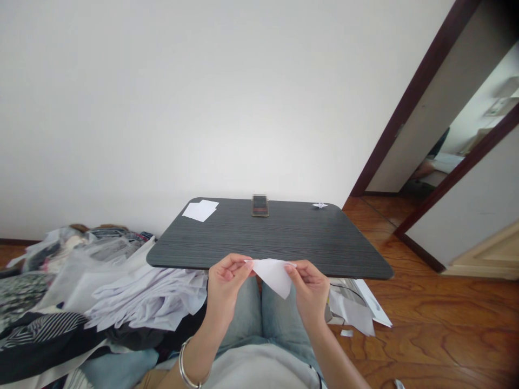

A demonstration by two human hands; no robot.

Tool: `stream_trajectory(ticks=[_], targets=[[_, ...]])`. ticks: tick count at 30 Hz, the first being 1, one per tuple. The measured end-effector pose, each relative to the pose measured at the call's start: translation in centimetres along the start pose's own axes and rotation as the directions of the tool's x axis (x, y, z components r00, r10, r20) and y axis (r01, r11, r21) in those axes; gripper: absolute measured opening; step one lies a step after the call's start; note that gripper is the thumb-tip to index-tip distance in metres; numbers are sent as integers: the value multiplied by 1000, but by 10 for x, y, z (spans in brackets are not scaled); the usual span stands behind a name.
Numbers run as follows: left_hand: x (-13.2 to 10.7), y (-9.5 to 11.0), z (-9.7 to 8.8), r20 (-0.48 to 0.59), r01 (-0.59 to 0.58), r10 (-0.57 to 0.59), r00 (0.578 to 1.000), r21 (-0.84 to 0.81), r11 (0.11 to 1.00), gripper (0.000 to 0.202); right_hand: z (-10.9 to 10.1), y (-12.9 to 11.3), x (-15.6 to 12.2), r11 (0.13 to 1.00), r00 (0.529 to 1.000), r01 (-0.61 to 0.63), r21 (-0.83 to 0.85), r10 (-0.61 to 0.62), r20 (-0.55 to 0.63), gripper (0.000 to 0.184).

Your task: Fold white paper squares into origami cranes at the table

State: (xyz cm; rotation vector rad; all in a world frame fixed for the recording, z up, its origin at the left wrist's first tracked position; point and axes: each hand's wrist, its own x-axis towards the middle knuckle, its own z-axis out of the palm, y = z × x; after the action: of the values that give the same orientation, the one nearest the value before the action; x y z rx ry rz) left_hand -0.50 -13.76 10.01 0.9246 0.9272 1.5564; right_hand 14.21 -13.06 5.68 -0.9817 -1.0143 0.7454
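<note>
A small sheet of white paper [273, 275] is held up between both hands at the near edge of the dark table [267, 237]. My left hand [229, 278] pinches its left corner between thumb and fingers. At the upper right corner, my right hand [310, 286] pinches the paper the same way. The sheet hangs down to a point over my lap and looks folded, though its layers cannot be made out.
White paper sheets [200, 210] lie at the table's far left. A phone-like dark device [260, 205] stands at the back middle, a folded white paper figure [320, 205] at the far right. Piled clothes [146, 294] cover the floor at left; a doorway is at right.
</note>
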Motion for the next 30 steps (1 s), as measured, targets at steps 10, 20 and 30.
stream_trajectory(ticks=[10, 20, 30], targets=[[0, 0, -1, -19, 18, -18, 1000, 7, 1000, 17, 0, -1, 1, 1000, 1000, -18, 23, 18, 1, 16], [0, -1, -4, 42, 29, -30, 999, 9, 1000, 16, 0, -1, 1, 998, 999, -41, 52, 42, -2, 15], [-2, 5, -2, 51, 33, -34, 998, 22, 999, 19, -1, 1, 0, 1000, 1000, -12, 29, 12, -6, 16]])
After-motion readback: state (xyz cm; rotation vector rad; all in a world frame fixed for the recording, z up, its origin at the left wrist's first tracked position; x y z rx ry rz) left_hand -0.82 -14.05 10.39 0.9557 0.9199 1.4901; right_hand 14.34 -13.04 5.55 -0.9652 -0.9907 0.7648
